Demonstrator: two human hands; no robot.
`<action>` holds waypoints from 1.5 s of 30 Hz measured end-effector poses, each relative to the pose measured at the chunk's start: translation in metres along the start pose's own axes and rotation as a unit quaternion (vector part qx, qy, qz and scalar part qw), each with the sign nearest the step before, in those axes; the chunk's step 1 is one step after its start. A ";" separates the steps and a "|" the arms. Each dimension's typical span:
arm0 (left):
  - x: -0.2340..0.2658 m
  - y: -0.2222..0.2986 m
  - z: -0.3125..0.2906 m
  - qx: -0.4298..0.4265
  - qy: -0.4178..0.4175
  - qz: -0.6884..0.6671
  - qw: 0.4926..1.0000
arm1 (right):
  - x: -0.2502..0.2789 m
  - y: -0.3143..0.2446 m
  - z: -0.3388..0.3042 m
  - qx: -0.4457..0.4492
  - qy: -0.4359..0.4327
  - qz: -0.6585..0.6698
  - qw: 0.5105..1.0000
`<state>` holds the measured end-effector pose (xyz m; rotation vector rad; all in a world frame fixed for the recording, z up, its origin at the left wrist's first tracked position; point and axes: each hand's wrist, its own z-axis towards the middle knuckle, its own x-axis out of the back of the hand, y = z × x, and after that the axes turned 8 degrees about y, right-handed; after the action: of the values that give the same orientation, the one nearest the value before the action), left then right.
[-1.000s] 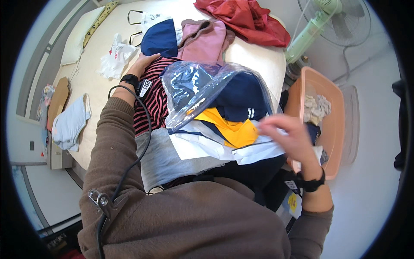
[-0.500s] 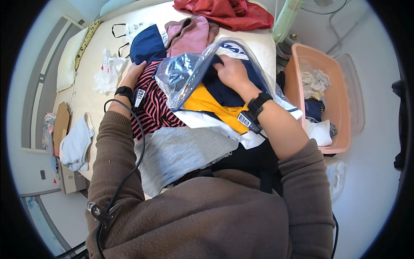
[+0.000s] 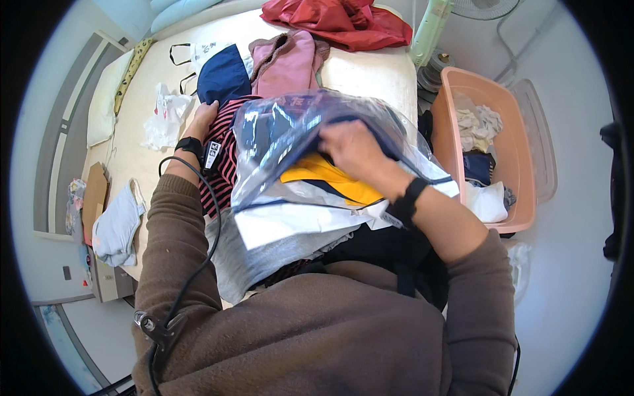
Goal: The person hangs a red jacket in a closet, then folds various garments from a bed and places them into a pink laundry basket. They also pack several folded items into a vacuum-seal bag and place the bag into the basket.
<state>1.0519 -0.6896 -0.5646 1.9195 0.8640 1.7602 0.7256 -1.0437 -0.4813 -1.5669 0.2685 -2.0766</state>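
Note:
A clear plastic bag with navy edging (image 3: 264, 145) lies across the pile in front of me, its upper sheet lifted and creased. Inside its mouth are yellow cloth (image 3: 317, 173) and dark navy cloth. My right hand (image 3: 353, 150), blurred, is closed at the bag's mouth on the navy cloth; its fingertips are hard to make out. My left hand (image 3: 206, 115) grips the upper left edge of a black-and-pink striped garment (image 3: 221, 178), fingers partly hidden. A navy fabric piece (image 3: 224, 74) lies just beyond that hand. White sheeting (image 3: 297, 223) sticks out below the bag.
Grey cloth (image 3: 254, 254) lies close to my body. Pink clothing (image 3: 287, 63) and a red garment (image 3: 340, 23) are farther back on the bed (image 3: 370, 69). A white plastic bag (image 3: 168, 115) is at left. An orange tub (image 3: 528, 198) of clothes stands at right, near a fan (image 3: 485, 5).
My right hand has come down toward me with the navy cloth. The plastic bag has spread lower, covering more of the yellow cloth. My left hand has barely shifted.

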 end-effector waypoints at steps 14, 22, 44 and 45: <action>0.021 0.067 -0.059 -0.190 0.012 0.093 0.977 | -0.026 -0.029 -0.034 0.020 -0.010 -0.054 0.998; 0.041 0.041 -0.060 0.000 0.067 -0.013 0.998 | -0.038 -0.007 -0.020 -0.148 -0.009 0.022 0.989; -0.036 0.000 0.052 0.025 0.068 0.034 0.997 | 0.076 -0.034 -0.124 -0.195 -0.212 0.169 0.943; -0.032 -0.006 0.054 0.027 0.060 -0.021 0.998 | 0.088 -0.033 -0.123 -0.213 -0.251 0.180 0.927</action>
<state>1.1032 -0.6998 -0.5993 1.8321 0.9959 1.8602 0.5836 -1.0790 -0.4314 -2.0535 0.7878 -1.3321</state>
